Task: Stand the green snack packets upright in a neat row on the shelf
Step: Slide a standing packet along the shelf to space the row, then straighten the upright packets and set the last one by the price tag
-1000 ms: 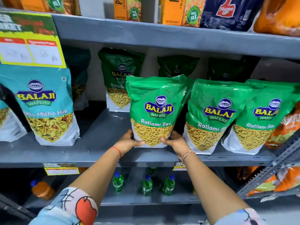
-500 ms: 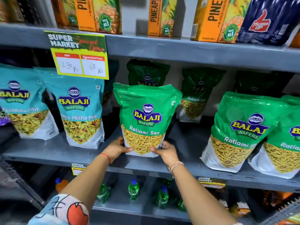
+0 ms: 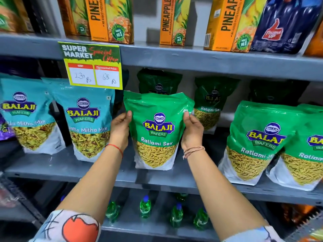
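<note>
Green Ratlami Sev packet [image 3: 157, 130] sits between my two hands, long axis vertical, base on the grey shelf [image 3: 104, 170] near the front lip. Left hand [image 3: 120, 130] clamps its left edge at upper-mid height, thumb on the front face, fingers hidden behind; right hand [image 3: 191, 131] does the same on the right edge, thumb tip just over the front. Both grips are narrow pinches closed on the packet, not open. Packet looks upright, maybe a slight lean at the folded top, hard to call. Key relation: the two other front green packets [image 3: 258, 142] lie to the right of my grip, well apart from the held one and tilting left, so there is a gap in the row on that side; the teal Mitha Mix packet [image 3: 87, 123] sits just left of my left hand. Right hand is the nearer one to that gap. More green packets [image 3: 209, 103] stand behind my grip, further back on the shelf, dim. My judgement: this packet is about placed, next call is squaring it and then closing the gap rightward. Risk: soft pouch slumps forward once I let go.
</note>
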Tool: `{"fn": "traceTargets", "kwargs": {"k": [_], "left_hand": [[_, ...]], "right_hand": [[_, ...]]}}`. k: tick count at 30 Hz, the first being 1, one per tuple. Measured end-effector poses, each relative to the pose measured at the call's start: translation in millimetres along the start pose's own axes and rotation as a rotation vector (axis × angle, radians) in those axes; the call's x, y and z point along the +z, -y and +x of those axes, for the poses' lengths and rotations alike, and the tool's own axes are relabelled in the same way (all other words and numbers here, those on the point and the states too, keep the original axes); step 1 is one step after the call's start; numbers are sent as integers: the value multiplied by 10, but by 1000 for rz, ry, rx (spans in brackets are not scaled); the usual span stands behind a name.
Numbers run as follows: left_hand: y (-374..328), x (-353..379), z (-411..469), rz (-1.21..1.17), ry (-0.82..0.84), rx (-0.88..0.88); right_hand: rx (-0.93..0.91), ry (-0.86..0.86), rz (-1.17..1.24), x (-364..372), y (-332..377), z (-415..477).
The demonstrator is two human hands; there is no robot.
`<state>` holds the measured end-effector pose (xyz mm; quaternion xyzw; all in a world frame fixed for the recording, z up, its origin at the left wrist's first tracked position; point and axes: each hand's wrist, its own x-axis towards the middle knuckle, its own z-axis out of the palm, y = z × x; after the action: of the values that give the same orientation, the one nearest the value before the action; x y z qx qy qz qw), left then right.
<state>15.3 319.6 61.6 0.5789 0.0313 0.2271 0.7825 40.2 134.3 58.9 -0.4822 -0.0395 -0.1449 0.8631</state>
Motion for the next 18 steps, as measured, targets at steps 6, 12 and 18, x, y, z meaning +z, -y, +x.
{"fn": "traceTargets", "kwargs": {"k": [6,12,18], "left_hand": [[-113,-24,4,19,-25,-21],[340,-347,-219,167,339,-209],[857,-547,-418,501,401,-357]], "right_hand": [[112,69,194,-33,70,21],[301,437,-564,-543,-387,-222],[389,364,-744,-772,-833,-477]]}}
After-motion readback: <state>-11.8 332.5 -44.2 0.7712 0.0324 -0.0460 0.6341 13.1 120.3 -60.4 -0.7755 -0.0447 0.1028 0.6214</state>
